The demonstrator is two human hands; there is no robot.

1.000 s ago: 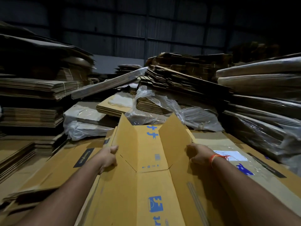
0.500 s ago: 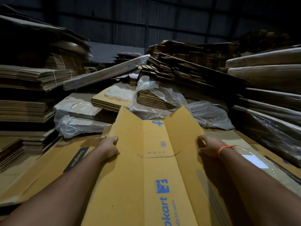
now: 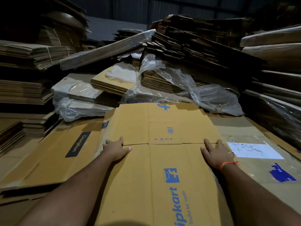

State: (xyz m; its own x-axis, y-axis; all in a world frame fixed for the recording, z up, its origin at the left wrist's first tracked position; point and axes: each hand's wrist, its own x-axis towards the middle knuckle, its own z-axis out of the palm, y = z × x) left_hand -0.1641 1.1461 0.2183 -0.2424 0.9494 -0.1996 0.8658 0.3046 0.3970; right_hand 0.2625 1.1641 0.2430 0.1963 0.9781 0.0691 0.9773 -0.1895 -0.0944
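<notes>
A flattened yellow-brown cardboard box with blue print lies flat in front of me on a pile of other flat cartons. My left hand presses on its left edge with fingers spread flat. At the right edge, my right hand presses down the same way, an orange thread round its wrist. Both hands sit at the crease where the end flaps begin. The flaps lie flat beyond my fingers.
A flat carton with a dark label lies to the left, and one with a white paper sheet and blue tape to the right. Plastic-wrapped bundles and tall stacks of flattened cartons close in ahead and on both sides.
The box's end flaps, which stood up in a V, have been pushed down flat. Both hands went from gripping the side flaps to pressing flat on the cardboard.
</notes>
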